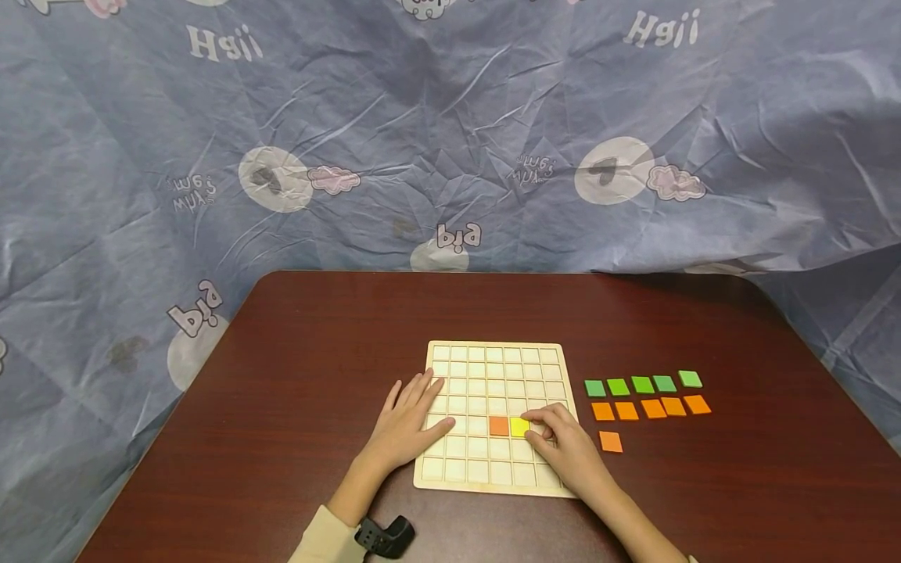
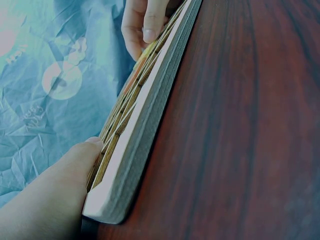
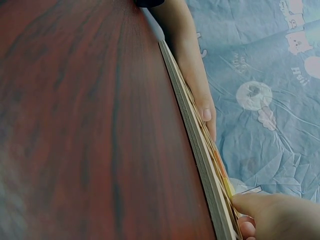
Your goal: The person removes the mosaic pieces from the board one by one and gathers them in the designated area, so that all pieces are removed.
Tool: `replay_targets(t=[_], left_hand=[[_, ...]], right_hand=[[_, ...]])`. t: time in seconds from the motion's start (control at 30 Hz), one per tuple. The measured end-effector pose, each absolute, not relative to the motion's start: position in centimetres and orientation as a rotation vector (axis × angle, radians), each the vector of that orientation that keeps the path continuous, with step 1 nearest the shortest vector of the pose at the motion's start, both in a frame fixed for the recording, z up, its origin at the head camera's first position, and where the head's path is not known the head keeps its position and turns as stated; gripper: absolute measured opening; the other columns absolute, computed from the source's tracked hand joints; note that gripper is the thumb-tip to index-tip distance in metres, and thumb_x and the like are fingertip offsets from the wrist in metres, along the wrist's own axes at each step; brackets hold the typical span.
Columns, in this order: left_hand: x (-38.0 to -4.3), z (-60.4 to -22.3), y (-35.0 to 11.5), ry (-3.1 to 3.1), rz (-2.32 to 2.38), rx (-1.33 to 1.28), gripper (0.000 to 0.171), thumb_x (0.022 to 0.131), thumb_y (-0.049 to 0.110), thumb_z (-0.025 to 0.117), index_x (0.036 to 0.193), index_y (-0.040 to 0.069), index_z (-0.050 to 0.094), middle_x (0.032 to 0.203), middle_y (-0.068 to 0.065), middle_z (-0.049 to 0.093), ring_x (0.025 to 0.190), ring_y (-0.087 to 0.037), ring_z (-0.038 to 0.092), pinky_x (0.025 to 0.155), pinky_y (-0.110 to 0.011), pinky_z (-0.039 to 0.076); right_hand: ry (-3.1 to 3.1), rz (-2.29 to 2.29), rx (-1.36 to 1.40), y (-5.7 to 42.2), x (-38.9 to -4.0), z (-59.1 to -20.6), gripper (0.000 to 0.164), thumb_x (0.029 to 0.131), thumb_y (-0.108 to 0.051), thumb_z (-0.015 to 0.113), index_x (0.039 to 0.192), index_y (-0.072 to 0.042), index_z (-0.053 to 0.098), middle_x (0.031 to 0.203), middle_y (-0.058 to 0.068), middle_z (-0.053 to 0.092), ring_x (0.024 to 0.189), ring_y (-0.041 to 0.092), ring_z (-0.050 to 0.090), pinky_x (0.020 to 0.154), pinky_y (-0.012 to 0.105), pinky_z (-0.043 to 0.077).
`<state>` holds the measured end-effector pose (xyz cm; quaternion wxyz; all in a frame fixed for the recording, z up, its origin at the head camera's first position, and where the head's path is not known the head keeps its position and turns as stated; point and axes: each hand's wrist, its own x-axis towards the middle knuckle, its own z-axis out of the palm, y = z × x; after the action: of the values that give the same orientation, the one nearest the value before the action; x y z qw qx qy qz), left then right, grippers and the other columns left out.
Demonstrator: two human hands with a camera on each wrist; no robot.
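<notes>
A pale wooden grid board lies flat on the table. My left hand rests on its left edge, fingers spread and straight, thumb on the cells. At the board's right half my right hand pinches a yellow square tile by its right side with thumb and index finger. That tile sits at a cell directly right of a red-orange tile, which lies in the grid. Low side-on wrist views show the left thumb on the board's rim and the right hand at the yellow tile.
Right of the board lie a row of several green tiles, a row of several orange tiles and a single orange tile below. The dark red-brown table has a patterned grey-blue cloth hanging behind it.
</notes>
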<state>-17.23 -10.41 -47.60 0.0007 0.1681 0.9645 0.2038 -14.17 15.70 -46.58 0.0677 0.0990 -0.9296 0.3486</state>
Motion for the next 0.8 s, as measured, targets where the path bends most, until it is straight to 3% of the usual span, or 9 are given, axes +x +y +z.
replay_targets(t=[0.8], left_hand=[[-17.18, -47.62, -10.43, 3.025, 0.637, 0.529, 0.069, 0.087, 0.06, 0.039, 0.145, 0.023, 0.026, 0.153, 0.002, 0.017, 0.141, -0.018, 0.017, 0.114, -0.045, 0.005]], right_hand=[[-2.774, 1.166, 0.313, 15.84, -14.26, -46.64, 0.022, 0.079, -0.01, 0.068, 0.095, -0.022, 0.059, 0.075, -0.011, 0.049, 0.066, 0.001, 0.042, 0.056, 0.017, 0.034]])
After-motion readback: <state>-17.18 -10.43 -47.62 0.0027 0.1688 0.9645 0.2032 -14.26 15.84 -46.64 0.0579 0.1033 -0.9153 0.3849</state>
